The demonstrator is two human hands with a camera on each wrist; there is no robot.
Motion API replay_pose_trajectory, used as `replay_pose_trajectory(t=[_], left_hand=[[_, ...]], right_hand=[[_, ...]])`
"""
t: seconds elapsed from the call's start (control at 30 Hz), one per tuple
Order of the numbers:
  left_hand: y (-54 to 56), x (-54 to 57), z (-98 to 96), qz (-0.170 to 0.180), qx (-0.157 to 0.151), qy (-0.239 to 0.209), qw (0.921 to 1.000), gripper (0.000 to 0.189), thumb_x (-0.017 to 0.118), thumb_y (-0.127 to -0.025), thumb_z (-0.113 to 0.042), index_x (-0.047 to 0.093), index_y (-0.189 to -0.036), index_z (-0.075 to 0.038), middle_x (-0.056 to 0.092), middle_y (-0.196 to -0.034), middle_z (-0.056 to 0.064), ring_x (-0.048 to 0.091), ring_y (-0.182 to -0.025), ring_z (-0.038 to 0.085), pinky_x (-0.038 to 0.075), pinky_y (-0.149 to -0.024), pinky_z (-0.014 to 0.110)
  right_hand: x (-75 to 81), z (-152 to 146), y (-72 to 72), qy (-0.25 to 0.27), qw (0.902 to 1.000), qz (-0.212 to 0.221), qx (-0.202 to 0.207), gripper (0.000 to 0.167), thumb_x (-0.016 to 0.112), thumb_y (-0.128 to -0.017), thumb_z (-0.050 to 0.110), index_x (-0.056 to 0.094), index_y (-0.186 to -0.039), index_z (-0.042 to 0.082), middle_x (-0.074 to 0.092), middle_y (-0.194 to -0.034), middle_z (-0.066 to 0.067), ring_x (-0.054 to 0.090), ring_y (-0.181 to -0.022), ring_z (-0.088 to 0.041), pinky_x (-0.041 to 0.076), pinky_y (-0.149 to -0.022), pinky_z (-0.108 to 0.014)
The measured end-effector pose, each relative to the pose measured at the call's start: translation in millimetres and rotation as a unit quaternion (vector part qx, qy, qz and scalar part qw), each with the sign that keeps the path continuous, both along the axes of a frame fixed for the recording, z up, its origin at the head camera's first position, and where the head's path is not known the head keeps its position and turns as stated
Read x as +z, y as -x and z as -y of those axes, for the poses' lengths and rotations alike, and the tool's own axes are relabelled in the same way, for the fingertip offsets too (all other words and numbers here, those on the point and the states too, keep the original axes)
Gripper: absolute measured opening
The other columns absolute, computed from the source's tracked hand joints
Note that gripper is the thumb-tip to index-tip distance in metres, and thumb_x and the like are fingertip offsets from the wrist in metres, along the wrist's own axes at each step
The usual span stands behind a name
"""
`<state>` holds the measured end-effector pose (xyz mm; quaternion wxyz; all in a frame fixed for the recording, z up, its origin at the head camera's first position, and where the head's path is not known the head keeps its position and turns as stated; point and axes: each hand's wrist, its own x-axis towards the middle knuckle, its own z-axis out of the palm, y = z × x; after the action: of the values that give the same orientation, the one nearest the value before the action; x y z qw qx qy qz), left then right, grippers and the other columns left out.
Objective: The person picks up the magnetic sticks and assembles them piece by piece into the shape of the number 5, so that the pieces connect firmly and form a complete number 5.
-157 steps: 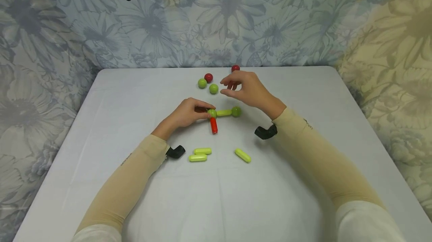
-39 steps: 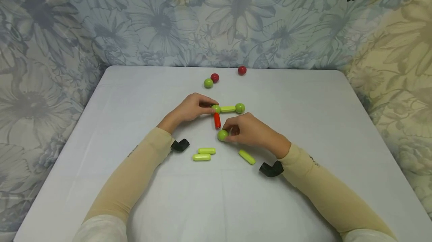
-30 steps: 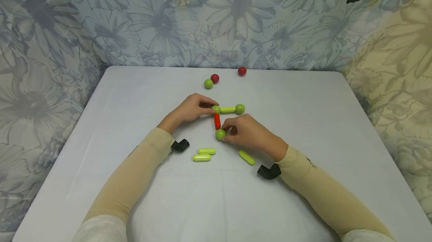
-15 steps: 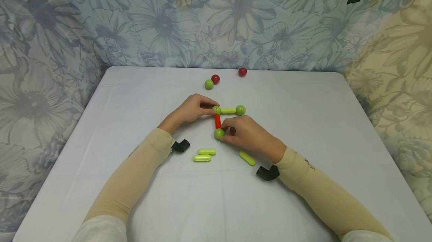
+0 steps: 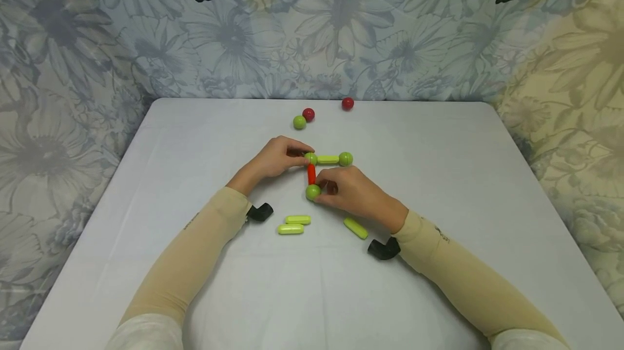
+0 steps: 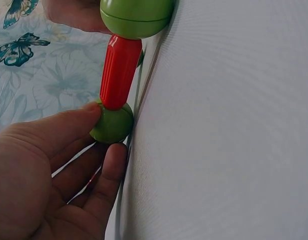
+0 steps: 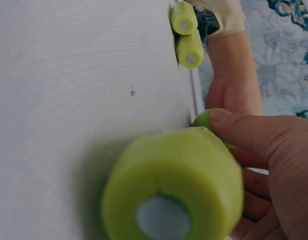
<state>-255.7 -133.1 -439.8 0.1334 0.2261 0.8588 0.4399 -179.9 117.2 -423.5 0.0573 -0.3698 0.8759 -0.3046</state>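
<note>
My left hand (image 5: 276, 157) pinches a green ball (image 6: 112, 125) between thumb and fingertips. A lime rod (image 5: 328, 160) runs from it to another green ball (image 5: 345, 159) on the right. From the pinched ball a red rod (image 6: 121, 72) reaches toward me. At its near end sits a third green ball (image 5: 313, 193), which my right hand (image 5: 358, 195) pinches; in the left wrist view this ball touches the rod's end. The right wrist view shows a lime rod (image 7: 174, 175) very close, with a silvery disc in its end.
Two lime rods (image 5: 291, 229) lie side by side in front of the hands, and a single lime rod (image 5: 356, 228) lies beneath the right wrist. Farther back on the white table (image 5: 414, 128) are a loose green ball (image 5: 299, 122) and two red balls (image 5: 348, 103).
My right hand has brought a green ball from the back of the table to the red rod's near end, shifting slightly left in the last second. The left hand has kept its hold.
</note>
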Motion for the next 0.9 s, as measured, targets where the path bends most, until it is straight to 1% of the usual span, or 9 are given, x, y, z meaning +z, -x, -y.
replay_pose_trajectory(t=[0.23,0.5,0.63,0.8,0.9], left_hand=[[-1.5,0.8,-0.6,-0.002,0.010,0.000,0.9999,0.028,0.080,-0.102,-0.017,0.081,-0.129,-0.011,0.079,-0.113,0.001,0.069,-0.103,0.018,0.054,-0.092,0.036],[-2.4,2.0,-2.0,-0.007,0.018,0.006,0.9998,0.027,0.082,-0.100,-0.019,0.082,-0.126,-0.011,0.078,-0.106,0.000,0.069,-0.097,0.018,0.054,-0.087,0.035],[-2.1,1.8,-2.1,-0.012,0.021,0.007,0.9997,0.027,0.082,-0.100,-0.019,0.082,-0.125,-0.011,0.079,-0.108,0.000,0.069,-0.099,0.017,0.054,-0.088,0.035],[-2.3,2.5,-2.8,-0.008,0.024,0.008,0.9996,0.027,0.082,-0.100,-0.020,0.082,-0.126,-0.011,0.079,-0.110,0.000,0.069,-0.100,0.017,0.055,-0.089,0.036],[-2.6,3.6,-3.0,-0.003,0.017,0.010,0.9998,0.029,0.081,-0.101,-0.020,0.081,-0.129,-0.010,0.078,-0.111,0.002,0.069,-0.102,0.019,0.055,-0.090,0.037]], right_hand=[[-0.4,0.3,0.1,0.000,1.0000,0.005,-0.002,0.025,0.094,-0.088,0.018,0.079,-0.108,0.012,0.070,-0.086,0.010,0.062,-0.077,-0.008,0.056,-0.071,-0.027],[-1.6,0.2,0.0,0.003,1.0000,0.001,0.000,0.024,0.094,-0.089,0.018,0.079,-0.107,0.012,0.069,-0.085,0.009,0.061,-0.077,-0.009,0.056,-0.070,-0.027],[-1.0,0.2,0.0,0.002,1.0000,-0.001,0.001,0.024,0.094,-0.089,0.018,0.079,-0.107,0.012,0.069,-0.086,0.009,0.061,-0.077,-0.009,0.056,-0.071,-0.027],[-0.9,-0.1,0.4,0.004,1.0000,-0.004,0.002,0.024,0.094,-0.089,0.018,0.079,-0.107,0.012,0.070,-0.086,0.009,0.061,-0.077,-0.008,0.056,-0.071,-0.028],[-1.3,-1.8,1.0,0.001,1.0000,-0.005,0.000,0.026,0.094,-0.090,0.021,0.080,-0.110,0.012,0.070,-0.088,0.008,0.061,-0.077,-0.008,0.056,-0.071,-0.028]])
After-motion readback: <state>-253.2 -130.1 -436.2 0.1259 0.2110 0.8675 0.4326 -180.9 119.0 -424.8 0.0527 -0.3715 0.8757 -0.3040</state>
